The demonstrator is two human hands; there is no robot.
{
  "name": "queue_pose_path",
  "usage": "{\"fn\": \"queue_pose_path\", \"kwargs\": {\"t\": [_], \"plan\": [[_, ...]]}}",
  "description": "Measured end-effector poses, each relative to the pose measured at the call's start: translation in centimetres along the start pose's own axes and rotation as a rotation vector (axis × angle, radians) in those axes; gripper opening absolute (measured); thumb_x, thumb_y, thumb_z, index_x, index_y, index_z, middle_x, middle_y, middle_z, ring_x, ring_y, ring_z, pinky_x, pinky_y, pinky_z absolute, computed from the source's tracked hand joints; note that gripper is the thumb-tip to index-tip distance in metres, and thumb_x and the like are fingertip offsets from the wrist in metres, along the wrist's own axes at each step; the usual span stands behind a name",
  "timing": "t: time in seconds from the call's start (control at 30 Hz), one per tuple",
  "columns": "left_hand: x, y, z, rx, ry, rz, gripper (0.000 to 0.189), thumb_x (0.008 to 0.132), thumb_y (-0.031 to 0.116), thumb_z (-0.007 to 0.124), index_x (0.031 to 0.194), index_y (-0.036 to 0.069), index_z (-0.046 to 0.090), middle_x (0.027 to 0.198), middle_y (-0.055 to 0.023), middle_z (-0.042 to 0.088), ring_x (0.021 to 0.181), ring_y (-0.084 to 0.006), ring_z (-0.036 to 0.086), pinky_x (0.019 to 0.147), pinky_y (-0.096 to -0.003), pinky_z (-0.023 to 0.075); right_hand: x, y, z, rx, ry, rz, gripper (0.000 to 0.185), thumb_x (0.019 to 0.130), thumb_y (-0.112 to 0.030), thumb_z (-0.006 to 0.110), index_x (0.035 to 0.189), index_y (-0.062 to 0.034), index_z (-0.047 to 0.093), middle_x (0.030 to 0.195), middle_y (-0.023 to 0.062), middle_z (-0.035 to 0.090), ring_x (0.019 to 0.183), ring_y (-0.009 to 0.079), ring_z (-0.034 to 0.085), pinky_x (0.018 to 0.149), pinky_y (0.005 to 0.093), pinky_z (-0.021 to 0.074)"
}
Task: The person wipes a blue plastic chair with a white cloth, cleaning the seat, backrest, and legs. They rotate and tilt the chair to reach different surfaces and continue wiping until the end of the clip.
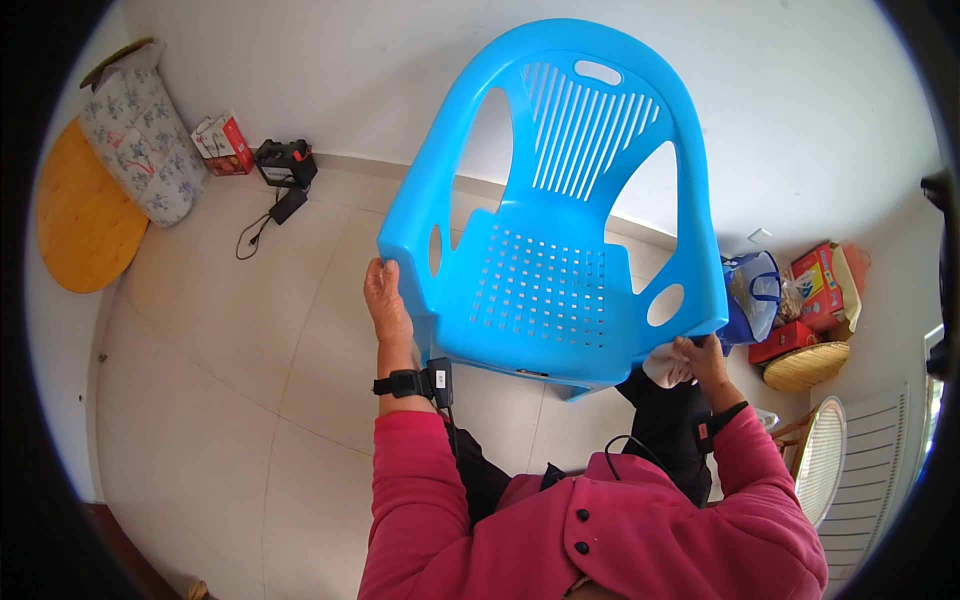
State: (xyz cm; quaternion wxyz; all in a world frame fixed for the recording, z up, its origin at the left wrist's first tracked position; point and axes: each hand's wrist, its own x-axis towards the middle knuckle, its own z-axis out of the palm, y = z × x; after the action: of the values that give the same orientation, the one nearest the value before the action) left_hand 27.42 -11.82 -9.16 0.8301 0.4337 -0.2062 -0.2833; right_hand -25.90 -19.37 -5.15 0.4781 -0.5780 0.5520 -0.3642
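Observation:
A blue plastic armchair [547, 300] faces me, with a slatted back and square holes through its seat. My left hand [388, 300] grips the front of the armrest on the left, its thumb on the outer face. At the other armrest's front end, my right hand [703, 356] holds a pale cloth [666, 366] against the chair's lower side. The fingers of my right hand are partly hidden by the armrest and the cloth. Whether the chair's legs touch the floor cannot be made out.
Along the left wall are a round wooden board [86, 214], a flowered wrapped roll [142, 142], a paper gift bag [223, 146] and a black battery [286, 163] with a corded adapter [289, 205]. On the right lie a blue bag [752, 296], red boxes [817, 285], a woven lid [806, 366] and a radiator [862, 457].

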Motion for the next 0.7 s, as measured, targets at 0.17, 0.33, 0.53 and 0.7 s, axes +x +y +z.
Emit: {"fn": "queue_pose_path", "kwargs": {"t": [0.17,0.33,0.53,0.7], "plan": [[-3.2,2.6,0.5,0.034,-0.015,0.018,0.026,0.094,0.033,0.068,0.103,0.009,0.063,0.091,0.003,0.061,0.089,-0.0092,0.055,0.086,-0.0265,0.0428,2.2,-0.9,-1.9,0.013,-0.1,-0.073,0.039,0.087,-0.013,0.076,0.118,0.0002,0.057,0.103,0.0073,0.068,0.089,0.0149,0.062,0.08,0.0326,0.053],[-5.7,5.0,0.5,0.068,-0.046,-0.003,0.028,0.095,0.03,0.068,0.111,0.007,0.064,0.096,0.0018,0.063,0.089,-0.0095,0.057,0.084,-0.0267,0.0465,6.3,-2.4,-3.4,-0.083,-0.135,-0.097,0.04,0.087,-0.011,0.075,0.12,-0.0006,0.054,0.103,0.0074,0.067,0.09,0.0141,0.062,0.079,0.0315,0.0527],[-9.4,4.8,0.0,0.259,-0.232,-0.103,0.031,0.096,0.029,0.067,0.116,0.005,0.064,0.1,0.0016,0.064,0.091,-0.0086,0.055,0.084,-0.0267,0.0458,11.1,-2.6,-4.3,-0.075,-0.079,-0.132,0.044,0.085,-0.008,0.075,0.123,0.0001,0.053,0.108,0.01,0.067,0.096,0.0168,0.061,0.084,0.0327,0.0518],[-11.2,4.8,0.1,0.343,-0.307,-0.187,0.03,0.097,0.03,0.065,0.114,0.005,0.064,0.098,0.0032,0.061,0.09,-0.008,0.052,0.083,-0.0262,0.0436,14.0,-1.6,-5.7,-0.206,-0.045,-0.155,0.052,0.081,-0.007,0.077,0.126,0.001,0.053,0.116,0.0123,0.065,0.101,0.0196,0.06,0.088,0.035,0.0509]]}}
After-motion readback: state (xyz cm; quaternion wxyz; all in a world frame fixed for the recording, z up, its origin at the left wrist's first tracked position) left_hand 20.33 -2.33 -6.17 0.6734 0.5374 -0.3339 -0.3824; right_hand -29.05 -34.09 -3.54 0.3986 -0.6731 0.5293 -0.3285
